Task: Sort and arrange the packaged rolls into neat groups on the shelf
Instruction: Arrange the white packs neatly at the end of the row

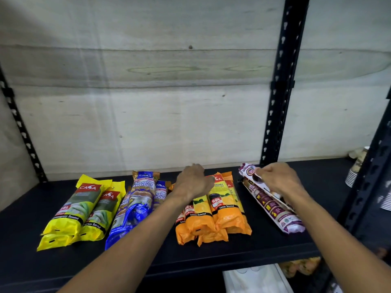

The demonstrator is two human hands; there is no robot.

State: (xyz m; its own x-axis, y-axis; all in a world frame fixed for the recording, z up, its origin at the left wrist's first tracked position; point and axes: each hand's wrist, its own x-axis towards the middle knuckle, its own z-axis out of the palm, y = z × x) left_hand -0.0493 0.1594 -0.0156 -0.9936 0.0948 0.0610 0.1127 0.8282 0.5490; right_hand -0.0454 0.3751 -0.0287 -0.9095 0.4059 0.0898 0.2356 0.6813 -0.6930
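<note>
Glossy plastic packaged rolls; matt black shelf.

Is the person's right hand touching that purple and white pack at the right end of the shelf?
Touching. The head view shows the right hand with fingers pinching the top end of the purple and white pack, with no gap between them.

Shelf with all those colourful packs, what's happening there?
A person is sorting packaged rolls on a black shelf. Yellow packs, blue packs and orange packs lie grouped by colour. The left hand rests on the orange group; the right hand has a grip on a purple-and-white pack.
</note>
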